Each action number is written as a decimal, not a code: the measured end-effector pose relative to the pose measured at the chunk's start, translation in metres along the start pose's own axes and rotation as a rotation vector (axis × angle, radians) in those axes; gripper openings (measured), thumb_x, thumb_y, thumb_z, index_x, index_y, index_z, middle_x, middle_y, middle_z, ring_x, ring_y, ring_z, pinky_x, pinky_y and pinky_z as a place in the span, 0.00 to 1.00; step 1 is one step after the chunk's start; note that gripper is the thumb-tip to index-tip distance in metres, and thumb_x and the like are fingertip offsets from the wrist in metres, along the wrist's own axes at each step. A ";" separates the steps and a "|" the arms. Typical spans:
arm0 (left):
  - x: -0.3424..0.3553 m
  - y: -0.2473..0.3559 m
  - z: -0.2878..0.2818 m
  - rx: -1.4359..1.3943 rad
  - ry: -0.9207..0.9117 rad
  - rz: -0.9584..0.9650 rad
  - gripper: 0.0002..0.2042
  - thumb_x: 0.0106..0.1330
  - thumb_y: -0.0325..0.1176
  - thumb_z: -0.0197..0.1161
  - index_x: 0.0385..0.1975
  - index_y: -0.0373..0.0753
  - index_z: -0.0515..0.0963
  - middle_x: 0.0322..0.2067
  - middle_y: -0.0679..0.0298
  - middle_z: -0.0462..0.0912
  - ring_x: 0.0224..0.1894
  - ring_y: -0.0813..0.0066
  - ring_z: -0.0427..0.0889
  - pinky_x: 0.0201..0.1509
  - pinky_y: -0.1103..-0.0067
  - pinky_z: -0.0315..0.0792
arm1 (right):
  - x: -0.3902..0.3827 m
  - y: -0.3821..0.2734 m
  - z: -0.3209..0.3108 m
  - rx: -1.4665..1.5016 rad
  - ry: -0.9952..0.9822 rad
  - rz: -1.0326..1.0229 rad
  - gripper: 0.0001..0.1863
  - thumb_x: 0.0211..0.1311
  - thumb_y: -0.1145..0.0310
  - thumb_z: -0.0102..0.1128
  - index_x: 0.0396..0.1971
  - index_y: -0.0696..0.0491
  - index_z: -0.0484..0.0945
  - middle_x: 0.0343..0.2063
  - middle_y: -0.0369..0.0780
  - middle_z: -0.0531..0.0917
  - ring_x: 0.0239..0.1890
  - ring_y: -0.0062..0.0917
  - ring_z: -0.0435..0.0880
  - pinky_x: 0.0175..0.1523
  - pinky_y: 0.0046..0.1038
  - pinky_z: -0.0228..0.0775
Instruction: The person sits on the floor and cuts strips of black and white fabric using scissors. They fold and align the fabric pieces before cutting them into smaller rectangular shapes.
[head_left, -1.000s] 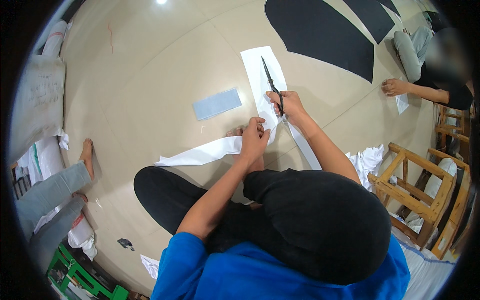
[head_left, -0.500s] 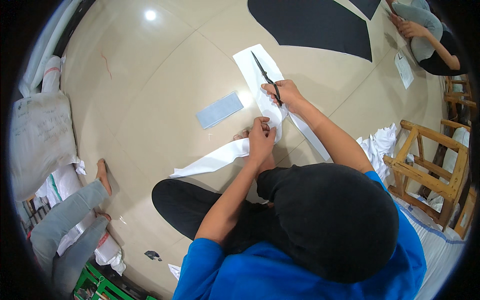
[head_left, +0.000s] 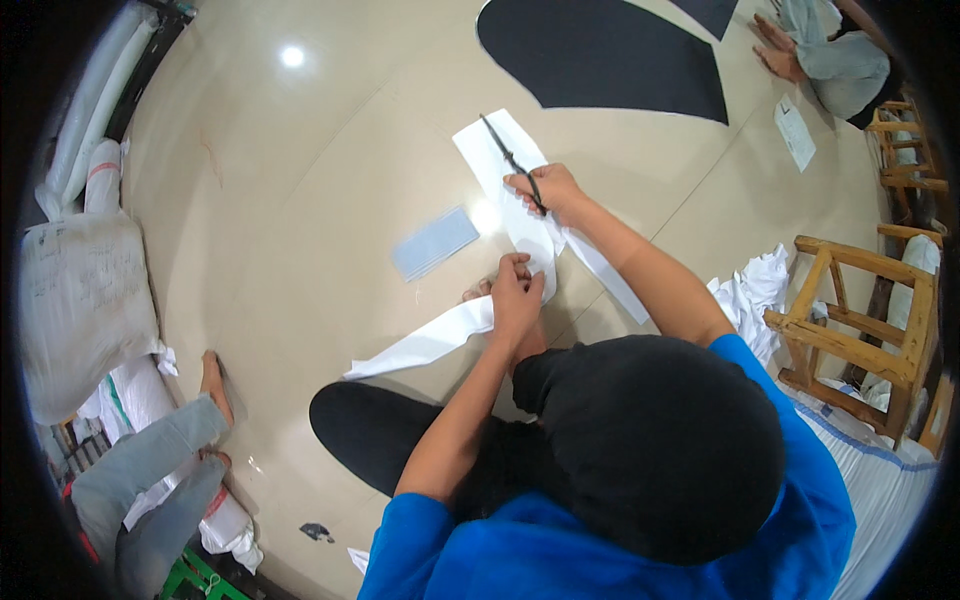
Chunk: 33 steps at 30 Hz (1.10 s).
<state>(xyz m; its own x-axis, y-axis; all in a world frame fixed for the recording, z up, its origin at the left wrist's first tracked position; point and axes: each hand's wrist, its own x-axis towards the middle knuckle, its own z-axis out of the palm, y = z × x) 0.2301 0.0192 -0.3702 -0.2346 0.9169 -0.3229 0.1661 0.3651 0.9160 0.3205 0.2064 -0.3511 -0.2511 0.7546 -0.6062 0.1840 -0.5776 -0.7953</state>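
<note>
My right hand [head_left: 552,192] is wrapped round the handles of dark scissors [head_left: 508,156]. Their blades point away from me and lie over the far end of a white strip of fabric [head_left: 425,338]. Nearer to me, my left hand [head_left: 516,305] pinches the same fabric between thumb and fingers, where it bends toward the left. Another narrow white length [head_left: 612,278] runs under my right forearm. A bare foot partly shows behind my left hand. To the left of the fabric lies a pale blue-grey rectangular piece [head_left: 437,243].
Large black cut pieces [head_left: 610,55] lie beyond on the tiled floor. Wooden stools [head_left: 860,320] and crumpled white cloth [head_left: 752,300] stand to the right. Wrapped bundles [head_left: 85,310] line the left side. Other people's legs show at lower left [head_left: 150,470] and upper right [head_left: 845,70].
The whole view has shifted slightly. Both my hands keep their holds on the scissors and the white fabric. At upper right, the other person's hand and forearm no longer show as before.
</note>
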 end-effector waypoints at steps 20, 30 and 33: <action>-0.001 -0.004 -0.005 -0.043 0.006 -0.008 0.17 0.66 0.25 0.65 0.52 0.34 0.69 0.35 0.63 0.72 0.33 0.77 0.75 0.36 0.80 0.73 | -0.186 0.144 -0.160 -0.816 0.812 0.061 0.34 0.45 0.40 0.75 0.25 0.63 0.83 0.23 0.54 0.84 0.30 0.47 0.85 0.36 0.42 0.76; -0.012 0.041 -0.004 -0.062 -0.121 0.120 0.17 0.68 0.24 0.63 0.54 0.36 0.69 0.39 0.63 0.73 0.34 0.80 0.76 0.38 0.83 0.74 | -0.235 0.154 -0.199 -0.869 0.780 0.108 0.29 0.38 0.55 0.83 0.29 0.63 0.79 0.30 0.52 0.84 0.36 0.44 0.85 0.42 0.40 0.77; -0.015 0.083 -0.013 -0.086 -0.166 0.221 0.17 0.68 0.23 0.62 0.55 0.35 0.69 0.39 0.63 0.73 0.35 0.81 0.77 0.38 0.83 0.73 | -0.230 0.149 -0.202 -0.963 0.666 0.154 0.27 0.39 0.57 0.81 0.32 0.60 0.77 0.34 0.49 0.84 0.41 0.42 0.83 0.47 0.39 0.76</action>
<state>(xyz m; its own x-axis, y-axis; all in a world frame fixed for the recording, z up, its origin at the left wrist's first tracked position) 0.2345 0.0338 -0.2858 -0.0407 0.9892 -0.1411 0.1122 0.1448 0.9831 0.5979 0.0101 -0.3312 0.3292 0.8759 -0.3528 0.8814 -0.4190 -0.2179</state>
